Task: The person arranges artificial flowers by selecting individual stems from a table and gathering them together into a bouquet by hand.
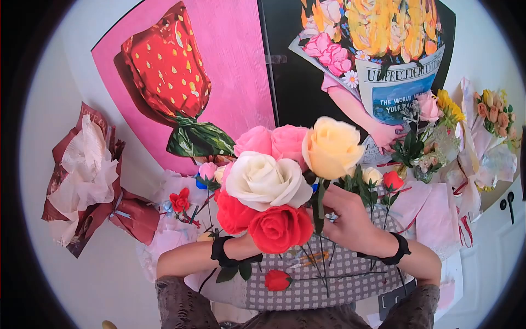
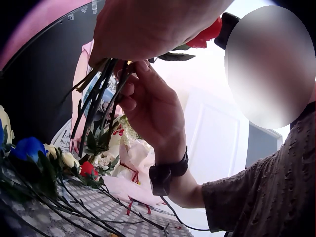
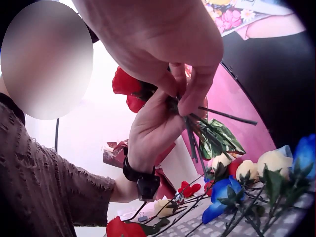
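Note:
I hold a bunch of artificial roses (image 1: 279, 175) upright over the table, with pink, white, pale yellow and red heads. My left hand (image 3: 158, 123) grips the dark stems (image 2: 96, 98) from below; in the head view the blooms hide it. My right hand (image 1: 350, 219) is at the right side of the bunch, and its fingertips (image 3: 185, 96) pinch the stems just above the left hand. Both wrists wear black bands.
A grey checked wrapping sheet (image 1: 339, 274) lies under the hands with a loose red rose (image 1: 278, 280), blue roses (image 3: 222, 197) and other stems on it. A dark red paper wrap (image 1: 87, 181) lies left. Finished bouquets (image 1: 482, 142) stand right. Paintings (image 1: 230, 82) lean behind.

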Demonstrator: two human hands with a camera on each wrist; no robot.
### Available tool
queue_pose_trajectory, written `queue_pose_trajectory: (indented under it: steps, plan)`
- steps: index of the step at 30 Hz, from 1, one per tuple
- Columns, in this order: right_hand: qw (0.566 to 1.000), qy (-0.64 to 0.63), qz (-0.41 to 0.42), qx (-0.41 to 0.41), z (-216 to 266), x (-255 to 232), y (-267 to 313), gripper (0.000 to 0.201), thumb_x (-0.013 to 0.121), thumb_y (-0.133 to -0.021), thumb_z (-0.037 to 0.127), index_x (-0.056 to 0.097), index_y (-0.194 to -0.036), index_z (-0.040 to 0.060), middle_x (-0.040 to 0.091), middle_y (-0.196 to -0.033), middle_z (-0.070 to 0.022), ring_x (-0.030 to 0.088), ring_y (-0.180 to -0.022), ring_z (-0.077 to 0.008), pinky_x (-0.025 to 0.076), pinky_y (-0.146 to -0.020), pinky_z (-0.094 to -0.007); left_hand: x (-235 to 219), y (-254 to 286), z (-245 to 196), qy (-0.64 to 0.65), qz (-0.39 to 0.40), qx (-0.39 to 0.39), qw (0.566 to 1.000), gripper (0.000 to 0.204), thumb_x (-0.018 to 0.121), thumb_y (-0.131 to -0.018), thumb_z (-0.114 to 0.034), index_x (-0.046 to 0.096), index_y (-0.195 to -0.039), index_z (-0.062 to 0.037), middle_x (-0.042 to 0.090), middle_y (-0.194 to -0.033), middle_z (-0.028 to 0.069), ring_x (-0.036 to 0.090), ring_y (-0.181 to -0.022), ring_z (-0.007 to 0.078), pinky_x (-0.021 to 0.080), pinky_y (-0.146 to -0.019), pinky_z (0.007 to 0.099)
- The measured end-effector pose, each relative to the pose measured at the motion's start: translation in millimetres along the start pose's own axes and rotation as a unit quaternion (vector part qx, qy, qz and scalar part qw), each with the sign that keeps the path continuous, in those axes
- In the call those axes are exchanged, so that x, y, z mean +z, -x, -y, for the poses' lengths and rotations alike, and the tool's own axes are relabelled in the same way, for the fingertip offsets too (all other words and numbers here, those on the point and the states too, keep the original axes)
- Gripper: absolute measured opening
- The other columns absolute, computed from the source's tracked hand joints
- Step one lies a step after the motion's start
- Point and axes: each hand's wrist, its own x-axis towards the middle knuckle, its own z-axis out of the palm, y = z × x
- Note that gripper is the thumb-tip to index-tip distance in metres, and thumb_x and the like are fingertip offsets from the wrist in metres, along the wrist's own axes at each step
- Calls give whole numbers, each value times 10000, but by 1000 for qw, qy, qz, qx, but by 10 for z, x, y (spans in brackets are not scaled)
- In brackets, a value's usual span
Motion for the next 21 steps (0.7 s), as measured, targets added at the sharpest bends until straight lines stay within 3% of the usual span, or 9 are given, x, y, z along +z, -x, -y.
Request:
queue_pose_trajectory:
  steps: [5,7,9,10,13,15,21]
  plan:
    - [996,84,-23,-30,-56,77,38,157,651,-775,-12,575,-913,-21,539,-949,-137,662,-791,-227,526,-674,-332,66,-63,-154,-26,23,22,999,253,649,-894,-154,403,-922,-100,381,-832,12,366,-732,161,345,-696,284]
    - [996,84,0,-7,-58,68,64,228,643,-761,-15,609,-986,-8,567,-1026,-151,658,-845,-276,524,-740,-366,92,-89,-213,-35,31,31,998,256,650,-894,-156,402,-929,-99,383,-838,13,368,-738,161,346,-701,284]
    - [990,99,-20,-101,-105,84,32,317,627,-756,-18,625,-1072,15,564,-1174,-170,647,-898,-337,520,-783,-388,118,-118,-270,-45,40,39,997,259,651,-893,-158,402,-935,-98,386,-845,13,371,-744,162,347,-706,285]
    - [991,99,-1,-89,-179,101,66,366,628,-764,8,620,-1128,44,572,-1217,-181,631,-940,-379,514,-825,-402,130,-130,-297,-50,44,43,997,261,652,-892,-158,402,-939,-98,387,-848,14,372,-747,162,348,-708,285]
    - [979,143,-56,-133,-113,102,54,388,638,-768,45,605,-1155,47,614,-1125,-181,628,-963,-373,517,-847,-396,161,-162,-379,-64,55,55,995,266,653,-891,-161,401,-948,-97,390,-857,15,376,-756,163,349,-715,286]
    - [967,181,-39,-173,-184,95,83,399,646,-793,69,582,-1187,55,611,-1132,-191,626,-991,-358,526,-849,-415,181,-177,-421,-73,62,61,994,270,655,-890,-162,400,-955,-97,393,-863,16,378,-762,163,351,-720,287]
    - [994,-102,27,-33,-186,20,181,497,729,-767,120,528,-1216,46,582,-1109,-154,622,-975,-294,526,-822,-357,233,-218,-469,-96,79,66,990,282,658,-888,-167,399,-974,-95,400,-882,19,386,-780,165,354,-734,289]
